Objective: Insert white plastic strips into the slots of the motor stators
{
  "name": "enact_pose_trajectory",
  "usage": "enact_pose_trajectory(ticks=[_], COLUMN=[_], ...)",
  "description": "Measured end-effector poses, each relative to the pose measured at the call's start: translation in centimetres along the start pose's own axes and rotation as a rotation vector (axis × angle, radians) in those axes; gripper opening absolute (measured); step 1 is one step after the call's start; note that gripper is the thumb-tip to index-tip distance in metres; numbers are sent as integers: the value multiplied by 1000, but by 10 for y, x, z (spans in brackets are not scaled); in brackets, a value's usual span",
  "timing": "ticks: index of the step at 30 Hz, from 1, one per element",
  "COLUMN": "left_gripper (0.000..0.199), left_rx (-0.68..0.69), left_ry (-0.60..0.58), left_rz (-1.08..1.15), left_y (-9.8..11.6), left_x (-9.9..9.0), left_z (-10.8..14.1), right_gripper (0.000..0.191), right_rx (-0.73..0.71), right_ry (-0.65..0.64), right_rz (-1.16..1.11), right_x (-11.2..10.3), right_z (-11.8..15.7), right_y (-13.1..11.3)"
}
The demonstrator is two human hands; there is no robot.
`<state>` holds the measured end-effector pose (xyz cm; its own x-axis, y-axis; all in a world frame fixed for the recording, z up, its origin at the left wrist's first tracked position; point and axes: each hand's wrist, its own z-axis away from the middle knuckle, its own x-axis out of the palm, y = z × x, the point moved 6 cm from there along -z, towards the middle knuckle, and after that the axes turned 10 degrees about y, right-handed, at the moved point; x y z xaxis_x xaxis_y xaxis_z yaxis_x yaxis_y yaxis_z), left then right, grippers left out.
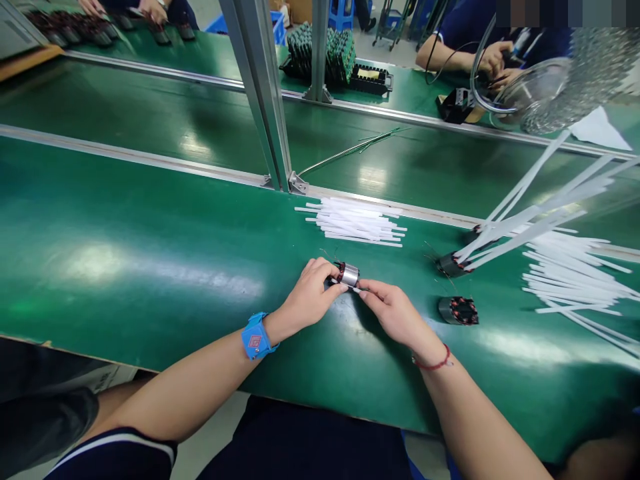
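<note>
Near the middle of the green bench [165, 233], my left hand [313, 293] grips a small wound motor stator [349, 274] with a silvery metal body and dark copper windings. Thin wires stick out from its far left side. At its right end, the fingers of my right hand [393, 310] are pinched together on a thin white strip [357, 290], mostly hidden by the fingers. Just beyond lies a pile of white strips [355, 221]. Two more stators are to the right: one [459, 311] lies alone, and another [453, 265] has long white strips standing out of it.
A second heap of white strips [580, 273] covers the right side. An upright metal post [257, 87] rises from the rail behind my hands. Across the belt, a co-worker's hands [500, 63] handle something, beside stacked green circuit boards [340, 57]. Another person's hands [153, 10] work far left.
</note>
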<state>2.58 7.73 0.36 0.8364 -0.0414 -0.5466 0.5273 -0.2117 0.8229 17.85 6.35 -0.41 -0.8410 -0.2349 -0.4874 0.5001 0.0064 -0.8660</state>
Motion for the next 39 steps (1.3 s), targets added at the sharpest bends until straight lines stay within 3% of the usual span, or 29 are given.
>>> enact_pose_trajectory(ticks=[8, 9, 11, 13, 14, 16, 19, 23, 28, 33, 36, 39], left_gripper=[10, 11, 13, 14, 15, 16, 16, 17, 18, 24, 26, 26], left_rx=[5, -15, -58, -80, -82, -89, -94, -83, -132, -149, -136, -126], left_ry=[-112, -134, -183, -220, -229, -227, -229, -245, -237, -266, -261, -256], left_rz=[-38, -35, -18, 3, 12, 23, 13, -5, 40, 93, 60, 21], left_y=[2, 0, -5, -8, -9, -11, -12, -11, -15, -19, -17, -14], left_x=[-2, -2, -3, -3, -3, -4, -4, -3, -4, -3, -5, -6], left_z=[-3, -4, -6, -7, -8, -9, -10, -9, -9, -9, -10, -9], right_gripper=[38, 37, 33, 29, 27, 26, 25, 22, 16, 26, 21, 27], right_rx=[29, 19, -39, -170, -240, -336, -334, -302, -254, 10, 57, 30], right_ry=[-165, -112, 117, 351, 395, 308, 134, 119, 120, 60, -14, -40], right_rz=[95, 140, 273, 459, 565, 771, 924, 895, 739, 169, 215, 344], right_x=[-8, -14, -30, -41, -39, -24, 0, 4, -22, -48, -45, -34], right_z=[0, -4, -17, -33, -42, -63, -92, -106, -76, -18, 7, 12], right_y=[6, 5, -2, -19, -27, -37, -38, -38, -34, -7, 1, -1])
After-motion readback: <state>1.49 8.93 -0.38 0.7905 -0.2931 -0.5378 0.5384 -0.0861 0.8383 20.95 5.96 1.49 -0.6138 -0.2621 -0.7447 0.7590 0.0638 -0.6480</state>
